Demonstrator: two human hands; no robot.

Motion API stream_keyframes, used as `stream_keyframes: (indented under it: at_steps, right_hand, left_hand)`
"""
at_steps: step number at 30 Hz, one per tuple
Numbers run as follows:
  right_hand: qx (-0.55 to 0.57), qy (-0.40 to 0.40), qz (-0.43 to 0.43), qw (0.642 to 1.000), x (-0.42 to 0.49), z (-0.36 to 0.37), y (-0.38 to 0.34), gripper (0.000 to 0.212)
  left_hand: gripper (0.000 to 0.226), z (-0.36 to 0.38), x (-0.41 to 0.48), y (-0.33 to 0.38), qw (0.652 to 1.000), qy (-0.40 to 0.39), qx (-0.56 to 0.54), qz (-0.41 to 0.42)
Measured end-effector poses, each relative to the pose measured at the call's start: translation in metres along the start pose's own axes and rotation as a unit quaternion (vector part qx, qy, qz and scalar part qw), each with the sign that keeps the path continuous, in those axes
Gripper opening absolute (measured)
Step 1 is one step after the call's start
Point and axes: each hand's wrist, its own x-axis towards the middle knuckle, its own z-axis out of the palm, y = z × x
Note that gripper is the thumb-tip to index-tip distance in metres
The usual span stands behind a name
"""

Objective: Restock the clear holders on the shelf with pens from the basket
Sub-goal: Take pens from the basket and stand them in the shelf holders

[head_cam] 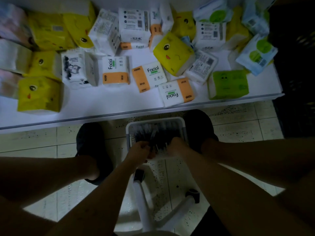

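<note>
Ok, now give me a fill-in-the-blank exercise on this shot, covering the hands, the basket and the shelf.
1. The basket of pens stands on the ____.
2. The left hand and the right hand both reach into the ____.
3. The shelf holds packs of ____, several printed Facial.
4. The pack at the shelf's front right corner is ____.
Missing words: floor; basket; tissues; green.

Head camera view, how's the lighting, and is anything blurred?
Head view: the shelf and tissue packs are brightly lit, while the arms sit in shadow; head view: the pens in the basket smear with motion blur by the left hand and right hand, so neither hold reads clearly.
</note>
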Motion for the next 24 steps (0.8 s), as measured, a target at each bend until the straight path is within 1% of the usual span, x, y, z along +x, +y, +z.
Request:
stream_keyframes:
  at_steps: [2, 5, 8, 11, 13, 16, 18, 21, 24]
  right_hand:
    - [0.0, -0.004, 0.005, 1.0, 0.0, -0.002, 0.0, 0.035]
    - [-0.005, -0.015, 0.001, 1.0, 0.001, 0.0, 0.001, 0.035]
    - [0.009, -0.016, -0.004, 1.0, 0.003, -0.003, 0.001, 0.032]
    - [0.01, -0.034, -0.006, 0.999, 0.001, -0.004, 0.002, 0.035]
    - [0.013, -0.031, -0.002, 0.999, 0.001, -0.003, 0.004, 0.036]
    - [0.019, -0.028, -0.002, 0.999, -0.001, -0.004, 0.006, 0.037]
    - [0.01, -0.031, -0.004, 0.999, -0.001, -0.004, 0.006, 0.038]
    - [0.007, -0.018, 0.009, 1.0, -0.002, -0.001, 0.005, 0.032]
    - [0.01, 0.032, 0.018, 0.999, -0.002, -0.001, 0.007, 0.017]
  left_hand:
    - [0.023, -0.002, -0.003, -0.003, 0.999, 0.003, -0.04, -0.018]
    - [0.024, -0.003, -0.007, -0.005, 0.995, 0.002, -0.091, -0.039]
    - [0.024, 0.0, -0.01, -0.003, 0.992, -0.006, -0.116, -0.046]
    - [0.022, 0.001, -0.013, -0.001, 0.992, -0.015, -0.116, -0.055]
    - [0.022, 0.001, -0.014, -0.002, 0.988, -0.026, -0.136, -0.067]
    - [0.025, -0.002, -0.015, -0.002, 0.978, -0.04, -0.189, -0.076]
    - [0.031, -0.003, -0.017, 0.0, 0.977, -0.047, -0.2, -0.065]
    - [0.034, -0.001, -0.021, 0.002, 0.977, -0.047, -0.201, -0.061]
    - [0.028, -0.002, -0.021, 0.002, 0.973, -0.047, -0.212, -0.083]
